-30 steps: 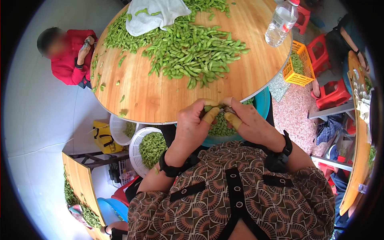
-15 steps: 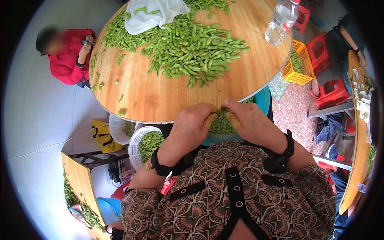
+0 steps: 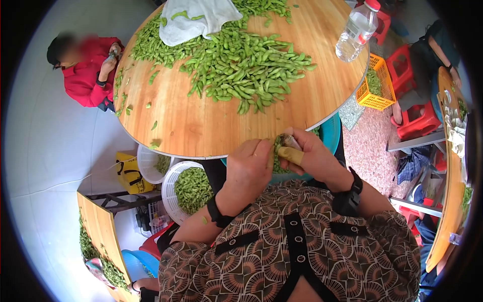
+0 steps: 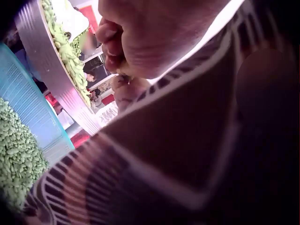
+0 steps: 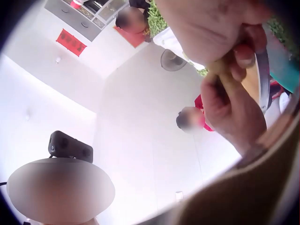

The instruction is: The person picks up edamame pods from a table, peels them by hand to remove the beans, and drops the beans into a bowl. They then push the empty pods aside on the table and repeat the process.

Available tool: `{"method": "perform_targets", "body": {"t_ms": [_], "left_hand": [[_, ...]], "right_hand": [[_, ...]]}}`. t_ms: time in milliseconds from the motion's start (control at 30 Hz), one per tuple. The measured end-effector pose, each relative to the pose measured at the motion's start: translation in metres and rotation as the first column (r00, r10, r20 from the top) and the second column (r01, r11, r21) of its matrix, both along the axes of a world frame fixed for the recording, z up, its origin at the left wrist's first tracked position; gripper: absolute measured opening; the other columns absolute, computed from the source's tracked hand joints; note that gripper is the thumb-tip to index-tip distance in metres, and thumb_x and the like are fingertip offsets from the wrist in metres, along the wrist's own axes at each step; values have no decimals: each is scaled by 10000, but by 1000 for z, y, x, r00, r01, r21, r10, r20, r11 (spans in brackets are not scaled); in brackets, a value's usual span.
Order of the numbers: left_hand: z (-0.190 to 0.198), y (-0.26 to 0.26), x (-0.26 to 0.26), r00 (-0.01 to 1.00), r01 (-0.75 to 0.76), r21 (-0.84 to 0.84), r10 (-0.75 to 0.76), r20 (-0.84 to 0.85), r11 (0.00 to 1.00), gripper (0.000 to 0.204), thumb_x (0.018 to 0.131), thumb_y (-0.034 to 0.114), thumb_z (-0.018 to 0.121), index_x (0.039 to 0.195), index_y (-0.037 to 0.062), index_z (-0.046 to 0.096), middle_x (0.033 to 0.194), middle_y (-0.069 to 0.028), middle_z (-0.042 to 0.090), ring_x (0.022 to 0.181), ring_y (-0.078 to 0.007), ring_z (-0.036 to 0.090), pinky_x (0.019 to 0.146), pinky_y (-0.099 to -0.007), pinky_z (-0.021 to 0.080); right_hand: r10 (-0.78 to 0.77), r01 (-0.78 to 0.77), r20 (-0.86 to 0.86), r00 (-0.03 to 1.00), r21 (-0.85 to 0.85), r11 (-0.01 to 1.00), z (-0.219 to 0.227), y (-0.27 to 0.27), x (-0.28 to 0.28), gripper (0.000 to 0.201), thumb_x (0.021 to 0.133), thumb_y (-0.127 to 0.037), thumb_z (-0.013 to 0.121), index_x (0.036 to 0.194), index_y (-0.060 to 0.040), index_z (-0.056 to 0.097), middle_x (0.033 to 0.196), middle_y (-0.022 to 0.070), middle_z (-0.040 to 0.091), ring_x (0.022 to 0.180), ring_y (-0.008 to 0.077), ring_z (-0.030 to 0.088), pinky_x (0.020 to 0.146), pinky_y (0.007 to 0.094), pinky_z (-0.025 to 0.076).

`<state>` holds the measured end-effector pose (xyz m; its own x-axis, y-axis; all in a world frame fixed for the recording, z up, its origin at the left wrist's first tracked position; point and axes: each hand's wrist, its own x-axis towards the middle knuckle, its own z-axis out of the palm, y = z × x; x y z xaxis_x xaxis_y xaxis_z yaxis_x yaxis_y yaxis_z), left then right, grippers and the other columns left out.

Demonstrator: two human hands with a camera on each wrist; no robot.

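My left hand [image 3: 248, 168] and right hand [image 3: 318, 158] meet at the table's near edge, above a teal basin [image 3: 332, 132]. Between their fingertips is a green soybean pod [image 3: 277, 145], pinched from both sides and partly covered by the fingers. A yellow finger cover [image 3: 291, 155] wraps my right thumb, with something pale and shiny beside it. In the left wrist view, shelled green beans [image 4: 18, 150] fill the basin. The right wrist view shows both hands' fingertips pressed together, largely hiding what they hold.
Unshelled pods [image 3: 251, 65] are heaped on the round wooden table [image 3: 191, 131], partly under a white cloth [image 3: 198, 17]. A water bottle [image 3: 357, 32] stands at right. White baskets [image 3: 168, 189] of green beans sit below left. A person in red [image 3: 88, 75] is across the left side.
My hands were bent together over the basin; now the left has lowered and turned its back upward. The right has turned, bringing its covered thumb and the pod into view.
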<state>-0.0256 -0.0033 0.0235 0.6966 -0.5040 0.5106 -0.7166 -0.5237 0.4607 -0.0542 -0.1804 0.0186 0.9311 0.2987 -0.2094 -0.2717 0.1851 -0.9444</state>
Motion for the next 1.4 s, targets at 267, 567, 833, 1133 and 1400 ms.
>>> {"method": "perform_targets", "body": {"t_ms": [267, 567, 833, 1133, 1400], "left_hand": [[2, 1, -6, 998, -7, 149, -3, 68, 989, 146, 709, 29, 663, 823, 38, 573, 710, -97, 549, 642, -277, 582, 540, -368, 471], [36, 87, 11, 942, -336, 352, 314, 120, 874, 113, 756, 86, 668, 863, 48, 667, 804, -109, 615, 760, -313, 603, 674, -407, 502], [-23, 20, 98, 968, -246, 176, 234, 89, 953, 89, 812, 91, 635, 869, 23, 634, 849, -165, 601, 824, -369, 594, 710, -417, 491], [2, 21, 59, 935, -175, -197, 100, -339, 965, 105, 887, 58, 597, 988, 39, 620, 853, -131, 655, 758, -304, 639, 675, -337, 502], [-8, 9, 28, 706, -137, -584, -334, -624, 800, 240, 968, 60, 522, 1189, 21, 605, 784, 28, 534, 684, -28, 458, 604, -182, 418]], "right_hand": [[-39, 38, 3, 999, -209, 977, -19, 0, 7, 133, 837, -40, 559, 964, -3, 567, 707, 34, 585, 506, 98, 483, 484, 256, 403], [116, -120, -33, 993, -338, 933, -27, -25, -2, 189, 852, -93, 561, 1026, -19, 550, 755, 43, 564, 501, 126, 487, 491, 276, 408], [148, -170, -255, 956, -66, 983, 2, -19, 0, 198, 961, -175, 483, 1122, -67, 524, 779, 34, 572, 445, 67, 414, 395, 211, 300], [69, -70, -18, 997, -97, 993, 7, -3, 15, 181, 994, -215, 470, 1064, -55, 520, 760, 25, 569, 457, 70, 438, 421, 203, 318], [-3, 5, -11, 1000, 209, 978, 10, 11, 17, 236, 1000, -154, 449, 1213, -54, 462, 773, 55, 572, 494, 71, 459, 424, 208, 328]]}}
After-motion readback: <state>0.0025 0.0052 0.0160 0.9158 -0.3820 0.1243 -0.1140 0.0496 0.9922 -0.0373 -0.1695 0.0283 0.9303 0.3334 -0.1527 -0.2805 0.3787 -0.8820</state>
